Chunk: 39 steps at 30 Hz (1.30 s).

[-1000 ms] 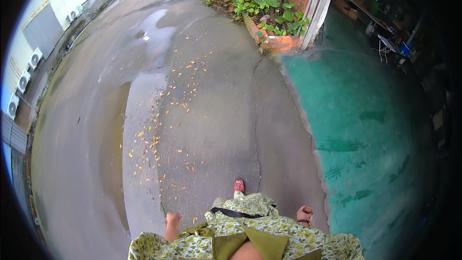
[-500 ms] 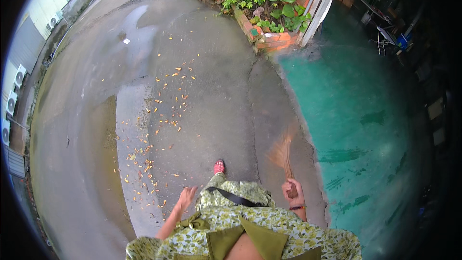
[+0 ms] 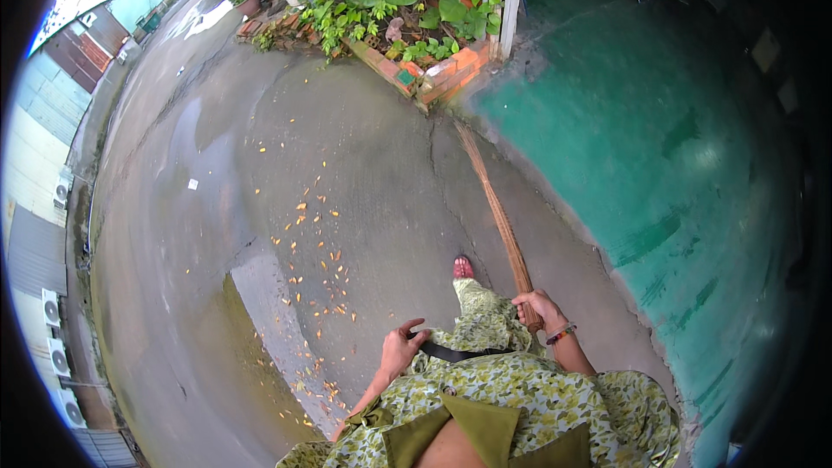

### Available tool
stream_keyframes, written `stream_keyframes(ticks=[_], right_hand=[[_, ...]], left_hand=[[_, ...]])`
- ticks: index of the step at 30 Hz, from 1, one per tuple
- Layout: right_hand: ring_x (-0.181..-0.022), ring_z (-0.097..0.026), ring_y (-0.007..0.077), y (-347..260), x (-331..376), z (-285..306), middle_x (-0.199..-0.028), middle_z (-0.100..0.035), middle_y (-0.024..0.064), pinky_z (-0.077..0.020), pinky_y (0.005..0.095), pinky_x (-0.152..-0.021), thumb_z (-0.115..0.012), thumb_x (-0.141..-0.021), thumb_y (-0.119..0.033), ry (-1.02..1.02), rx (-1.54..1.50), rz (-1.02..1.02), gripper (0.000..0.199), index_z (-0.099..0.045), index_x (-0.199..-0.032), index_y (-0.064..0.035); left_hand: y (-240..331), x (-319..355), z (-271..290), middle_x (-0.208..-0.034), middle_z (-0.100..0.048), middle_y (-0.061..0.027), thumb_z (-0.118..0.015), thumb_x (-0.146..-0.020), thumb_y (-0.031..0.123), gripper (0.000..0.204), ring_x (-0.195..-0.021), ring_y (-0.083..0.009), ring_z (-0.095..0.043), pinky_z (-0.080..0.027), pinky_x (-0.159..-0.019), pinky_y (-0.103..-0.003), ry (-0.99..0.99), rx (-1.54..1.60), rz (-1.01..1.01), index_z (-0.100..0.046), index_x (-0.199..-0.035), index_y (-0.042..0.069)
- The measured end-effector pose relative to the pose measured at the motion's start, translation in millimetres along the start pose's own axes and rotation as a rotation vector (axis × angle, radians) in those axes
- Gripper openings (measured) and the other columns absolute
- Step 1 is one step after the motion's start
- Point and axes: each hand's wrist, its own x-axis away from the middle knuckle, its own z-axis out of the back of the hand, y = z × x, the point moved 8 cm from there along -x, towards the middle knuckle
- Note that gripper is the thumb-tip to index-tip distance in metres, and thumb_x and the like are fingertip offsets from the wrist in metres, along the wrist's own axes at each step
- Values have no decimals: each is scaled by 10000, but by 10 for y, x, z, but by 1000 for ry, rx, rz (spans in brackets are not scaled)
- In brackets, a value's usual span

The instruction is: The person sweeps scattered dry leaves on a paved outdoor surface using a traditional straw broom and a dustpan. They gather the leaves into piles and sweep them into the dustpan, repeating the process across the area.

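My right hand (image 3: 539, 308) is closed around the thick bound end of a long stick broom (image 3: 498, 212) made of thin brown twigs. The broom points forward and slightly left over the grey concrete, its far tips near the brick planter's corner. My left hand (image 3: 400, 349) is at my waist, fingers loosely bent and apart, beside a black strap (image 3: 459, 353) lying across my green-patterned clothes. Whether it touches the strap is hard to tell. Several yellow-orange fallen leaves (image 3: 334, 256) lie scattered on the concrete ahead and to the left.
A low brick planter (image 3: 455, 71) with leafy plants (image 3: 399, 0) stands ahead, beside a white post (image 3: 511, 4). A green-painted floor (image 3: 598, 139) borders the concrete on the right. Air-conditioner units (image 3: 59, 355) line the far left wall. My foot in a red sandal (image 3: 463, 268) is forward.
The broom has swung forward and now extends long toward the planter. My left hand has moved right, to the strap. My view has shifted, and the planter appears farther left.
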Motion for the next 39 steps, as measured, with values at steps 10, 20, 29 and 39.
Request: stream_keyframes(ticks=[10,20,29,39], right_hand=[[-431,-546,164,-1802,-1120,-233,-569,-553,52,-482,297,-423,-669,-738,-132,8,-118,97,146,-573,-697,-30],[-437,-572,197,-3231,-2007,327,-583,-555,126,-481,337,-384,-602,-727,-16,657,128,343,188,-474,-840,64],[-420,-545,194,-4753,-3444,1143,-525,-555,85,-459,309,-422,-586,-722,-69,485,-14,198,114,-555,-630,-10],[-467,-569,204,-3984,-4833,-8,-555,-558,107,-454,334,-416,-625,-706,-29,-23,683,-155,108,-542,-677,35]], left_hand=[[735,-1728,256,-684,-637,-62,-653,-805,224,325,-633,-138,-602,-479,-629,-299,70,25,52,-650,-1111,114],[-484,-3380,2002,-991,-632,-123,-711,-755,388,525,-1011,-326,-532,-376,-911,-469,372,-579,122,-562,-1215,184],[-807,-4159,2899,-929,-657,-141,-705,-736,283,444,-916,-325,-615,-472,-832,-426,358,-447,326,-614,-1157,173],[-947,-4223,1702,-891,-663,-113,-716,-714,279,435,-866,-251,-640,-503,-754,-383,-54,-468,483,-636,-1134,195]])
